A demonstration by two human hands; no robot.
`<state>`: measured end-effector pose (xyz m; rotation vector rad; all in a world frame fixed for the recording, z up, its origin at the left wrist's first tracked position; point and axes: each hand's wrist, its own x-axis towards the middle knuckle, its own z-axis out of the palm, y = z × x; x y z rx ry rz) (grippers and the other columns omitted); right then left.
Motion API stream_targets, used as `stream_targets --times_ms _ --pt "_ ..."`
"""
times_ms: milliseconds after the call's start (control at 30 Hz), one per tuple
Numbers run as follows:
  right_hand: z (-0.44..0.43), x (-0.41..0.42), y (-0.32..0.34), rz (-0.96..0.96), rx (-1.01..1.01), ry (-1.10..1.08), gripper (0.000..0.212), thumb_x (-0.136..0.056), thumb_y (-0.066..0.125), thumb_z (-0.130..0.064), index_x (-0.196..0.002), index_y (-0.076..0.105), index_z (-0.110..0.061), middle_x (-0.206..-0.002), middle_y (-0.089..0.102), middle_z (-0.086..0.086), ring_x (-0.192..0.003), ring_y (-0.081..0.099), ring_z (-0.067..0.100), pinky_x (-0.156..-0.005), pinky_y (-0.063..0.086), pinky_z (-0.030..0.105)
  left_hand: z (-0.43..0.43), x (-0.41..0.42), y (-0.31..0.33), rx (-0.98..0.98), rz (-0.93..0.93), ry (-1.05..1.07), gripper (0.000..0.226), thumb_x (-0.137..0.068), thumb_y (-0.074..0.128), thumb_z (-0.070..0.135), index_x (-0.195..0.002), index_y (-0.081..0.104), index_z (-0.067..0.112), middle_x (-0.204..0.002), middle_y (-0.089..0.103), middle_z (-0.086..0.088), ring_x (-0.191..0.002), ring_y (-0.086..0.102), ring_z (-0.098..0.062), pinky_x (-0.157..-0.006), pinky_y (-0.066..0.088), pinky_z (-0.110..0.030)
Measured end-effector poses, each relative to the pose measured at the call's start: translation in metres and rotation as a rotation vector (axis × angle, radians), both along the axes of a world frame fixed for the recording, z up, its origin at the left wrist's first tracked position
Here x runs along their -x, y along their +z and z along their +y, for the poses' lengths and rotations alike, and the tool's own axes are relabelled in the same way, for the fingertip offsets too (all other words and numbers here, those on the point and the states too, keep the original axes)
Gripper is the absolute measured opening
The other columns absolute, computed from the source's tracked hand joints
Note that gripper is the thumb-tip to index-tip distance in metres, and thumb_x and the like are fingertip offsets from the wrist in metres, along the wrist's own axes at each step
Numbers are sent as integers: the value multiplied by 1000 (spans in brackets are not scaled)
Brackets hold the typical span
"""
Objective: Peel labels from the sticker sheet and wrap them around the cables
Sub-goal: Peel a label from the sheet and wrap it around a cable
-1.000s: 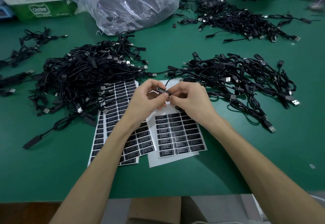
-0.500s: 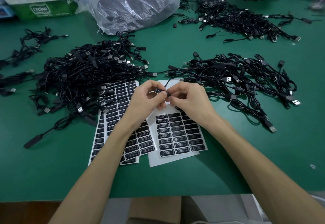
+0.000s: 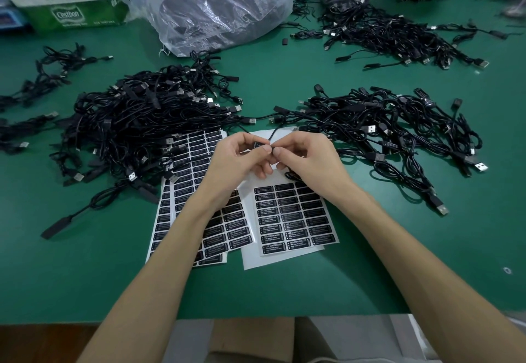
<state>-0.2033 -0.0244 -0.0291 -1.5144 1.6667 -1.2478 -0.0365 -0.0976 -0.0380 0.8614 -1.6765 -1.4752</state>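
Cable, thin blk, pinched in grip of left hand & right hand.

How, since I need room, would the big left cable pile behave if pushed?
Probably floppy: the cable pile is loose thin loops. It likely drags as one tangle, snagging the sticker sheet it overlaps.
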Motion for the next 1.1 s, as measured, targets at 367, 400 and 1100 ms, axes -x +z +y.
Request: stream_targets --times_ms 367,400,1100 --pt "-2 1 -2 -77 -14 8 11 -98 68 -11 -103 77 -11 -83 79 -1 -75 75 16 -76 59 27 -2 2 -2 -9 5 19 14 -104 57 5 -107 67 -5 -80 74 -19 -64 68 -26 -58 56 -29" --pt "-2 1 -3 -72 -12 12 11 -98 67 -11 -104 77 -11 -83 79 0 -75 75 16 -78 60 30 -3 2 -2 -10 2 26 13 -103 58 4 -105 66 -6 -79 73 -20 -63 68 -27 -58 56 -30" --pt "-1 -2 -3 -149 -51 18 9 -95 73 -17 -87 72 -14 -75 77 0 -63 66 7 -63 50 17 -3 3 -6 -16 40 19 35 -110 46 18 -95 72 0 -71 71 -17 -56 67 -30 -49 53 -28"
